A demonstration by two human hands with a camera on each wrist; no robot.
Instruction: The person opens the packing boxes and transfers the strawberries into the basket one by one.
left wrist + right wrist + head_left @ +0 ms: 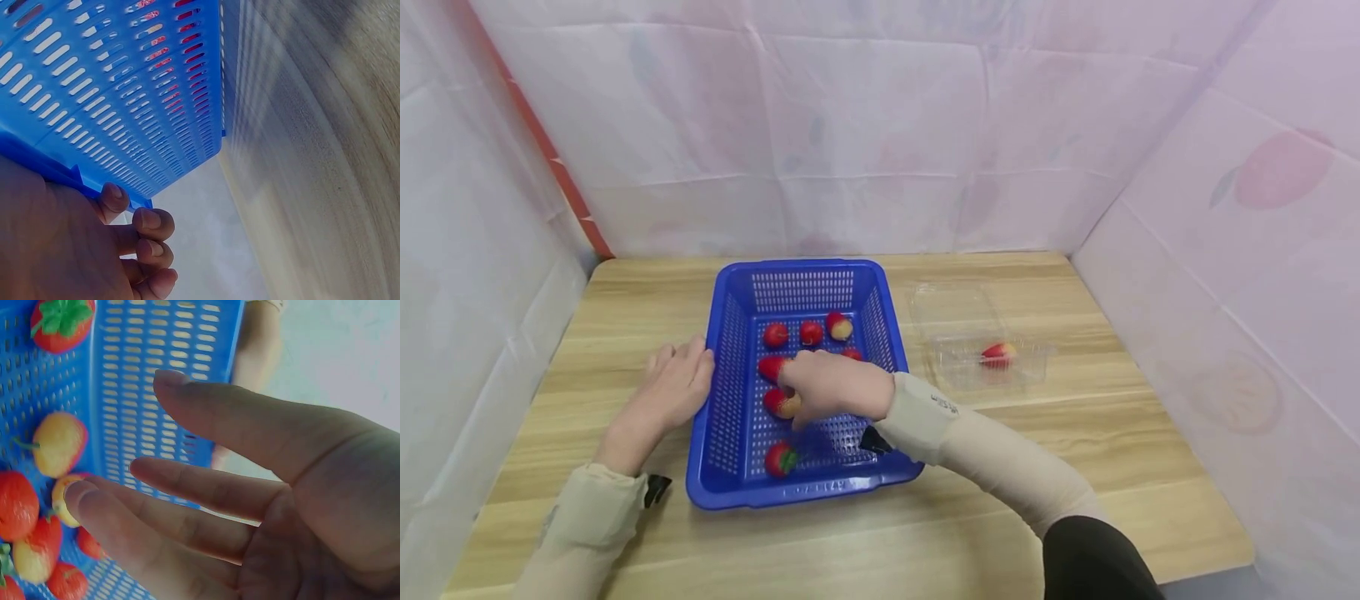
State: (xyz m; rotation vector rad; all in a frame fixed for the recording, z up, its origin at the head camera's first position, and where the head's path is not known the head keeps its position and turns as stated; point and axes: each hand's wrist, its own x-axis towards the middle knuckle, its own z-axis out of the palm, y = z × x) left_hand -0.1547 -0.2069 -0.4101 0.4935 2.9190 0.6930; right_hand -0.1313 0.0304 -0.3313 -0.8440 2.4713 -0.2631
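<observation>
A blue perforated plastic basket [722, 417] holds several small toy fruits. Over it reaches my right hand [831, 385], thumb and fingers apart and nothing between them. In the right wrist view one fingertip overlaps a yellow-and-red fruit [59, 500], with another yellow-red fruit [60, 445] nearby. A strawberry [781, 459] with green leaves lies near the basket's front. Plain red fruits [776, 335] lie farther back. My left hand [679, 379] rests against the basket's left rim; in the left wrist view its fingers [153, 220] are loosely bent below the rim.
Right of the basket, a clear plastic clamshell box [951, 367] stands with its lid folded back, one red-and-yellow fruit [997, 356] inside. Pale printed sheets [880, 125] wall in the back and sides of the wooden table [1120, 467].
</observation>
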